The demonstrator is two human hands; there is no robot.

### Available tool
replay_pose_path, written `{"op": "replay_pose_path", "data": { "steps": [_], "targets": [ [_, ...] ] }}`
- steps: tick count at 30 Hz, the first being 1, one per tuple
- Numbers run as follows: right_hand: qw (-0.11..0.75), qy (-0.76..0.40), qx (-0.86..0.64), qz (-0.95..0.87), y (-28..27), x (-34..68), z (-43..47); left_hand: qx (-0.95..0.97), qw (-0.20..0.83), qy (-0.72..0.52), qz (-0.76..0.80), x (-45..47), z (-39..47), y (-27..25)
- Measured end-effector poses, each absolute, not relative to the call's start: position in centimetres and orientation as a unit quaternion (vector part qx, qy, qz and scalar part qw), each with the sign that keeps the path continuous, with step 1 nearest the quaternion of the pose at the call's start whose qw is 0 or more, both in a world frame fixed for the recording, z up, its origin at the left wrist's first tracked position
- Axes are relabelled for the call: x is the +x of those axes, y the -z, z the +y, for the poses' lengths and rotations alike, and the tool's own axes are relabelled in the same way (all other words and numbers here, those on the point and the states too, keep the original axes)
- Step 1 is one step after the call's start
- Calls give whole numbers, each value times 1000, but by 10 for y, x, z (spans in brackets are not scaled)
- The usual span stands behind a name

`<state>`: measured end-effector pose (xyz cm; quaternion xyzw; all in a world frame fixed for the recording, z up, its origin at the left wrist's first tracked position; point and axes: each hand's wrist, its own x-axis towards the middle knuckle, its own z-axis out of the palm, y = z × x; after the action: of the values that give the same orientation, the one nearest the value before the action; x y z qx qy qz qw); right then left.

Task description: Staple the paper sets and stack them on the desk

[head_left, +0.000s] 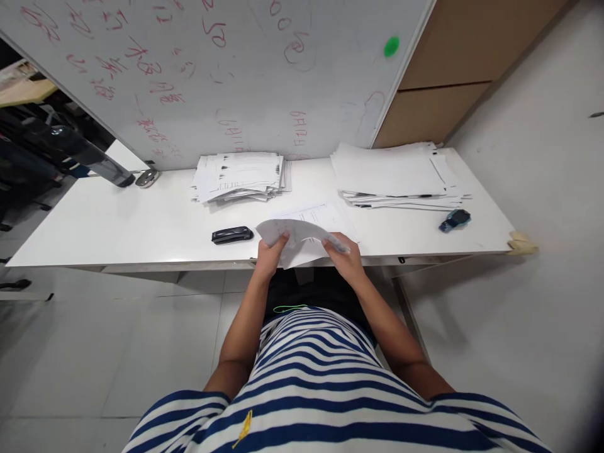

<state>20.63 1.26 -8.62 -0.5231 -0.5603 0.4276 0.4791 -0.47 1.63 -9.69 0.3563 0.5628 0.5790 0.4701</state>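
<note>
Between my two hands a bent sheet of paper [302, 231] is held above the table's front edge; whether it is one sheet or more I cannot tell. My left hand [271, 251] is closed on its left end, thumb on top. At the other end my right hand [343, 255] grips the paper, also with the thumb on top. Beneath and behind it lie printed papers [325, 215] on the white tabletop. A black stapler [232, 234] rests just left of my left hand.
Two paper stacks stand at the back, one left [243, 176] and one right [391, 173]. A dark blue-black object [455, 220] lies at right. A bottle [106, 167] and a small rounded object [147, 178] are far left. A whiteboard [264, 82] rises behind the table [117, 233].
</note>
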Motion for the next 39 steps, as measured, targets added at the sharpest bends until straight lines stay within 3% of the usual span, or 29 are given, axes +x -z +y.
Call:
{"op": "replay_pose_path", "data": {
  "steps": [7, 13, 15, 39],
  "targets": [
    [438, -454, -601, -491, 90, 224, -9, 453, 468, -509, 563, -37, -9, 57],
    [397, -519, -643, -399, 114, 239, -21, 615, 151, -356, 687, -121, 1, 59],
    [393, -535, -643, -383, 119, 240, -25, 617, 121, -304, 716, -146, 11, 70],
    [348, -548, -581, -491, 115, 195, -14, 652, 211, -333, 648, -123, -3, 88]
  ]
}}
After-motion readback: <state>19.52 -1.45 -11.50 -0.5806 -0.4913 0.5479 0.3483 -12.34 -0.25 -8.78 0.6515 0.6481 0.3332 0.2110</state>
